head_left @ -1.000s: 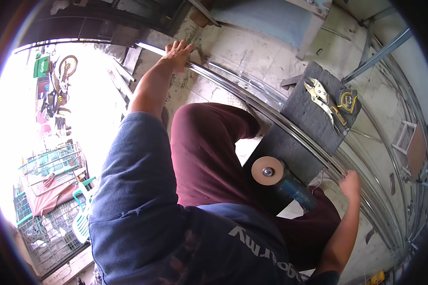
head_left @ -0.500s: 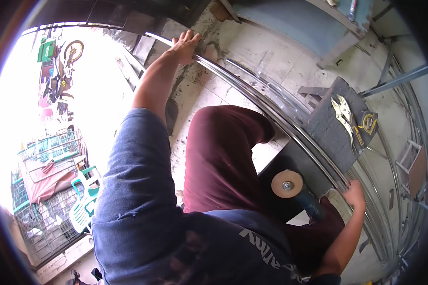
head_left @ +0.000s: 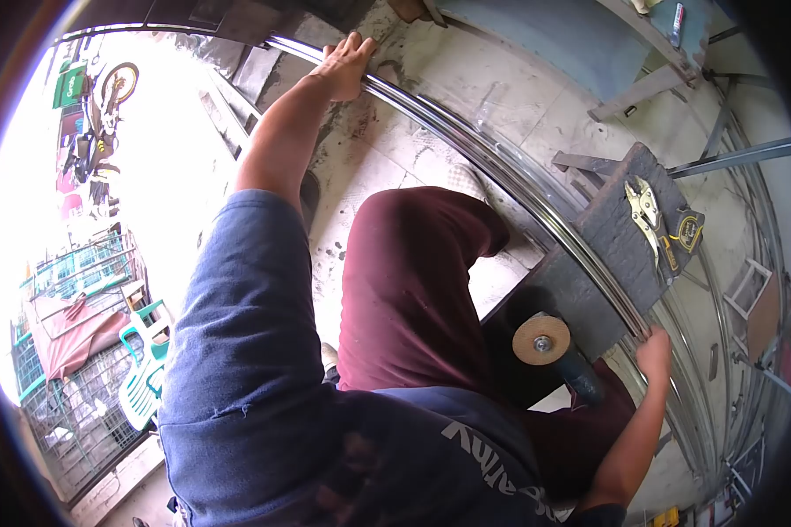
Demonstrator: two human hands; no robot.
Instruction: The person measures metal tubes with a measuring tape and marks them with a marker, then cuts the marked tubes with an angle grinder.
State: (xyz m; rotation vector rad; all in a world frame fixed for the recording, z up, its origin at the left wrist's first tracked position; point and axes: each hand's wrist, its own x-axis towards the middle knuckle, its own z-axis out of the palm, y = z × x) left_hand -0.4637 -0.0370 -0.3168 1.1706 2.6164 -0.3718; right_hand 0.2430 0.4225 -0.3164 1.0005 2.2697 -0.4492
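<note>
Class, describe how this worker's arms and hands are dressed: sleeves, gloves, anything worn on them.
Both hands are bare, with no gloves. The left hand and its forearm are uncovered up to a loose navy blue short sleeve with a frayed hem. The right hand and forearm are also uncovered. No watch or rings can be made out. White lettering marks the navy shirt.

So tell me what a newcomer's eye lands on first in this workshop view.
First, the long shiny curved metal rails sweeping across the concrete floor, with the left hand on them at the top and the right hand at the lower right. Next, the silver locking pliers and a yellow-and-black tape measure on a dark board, and the angle grinder's tan disc below.
</note>
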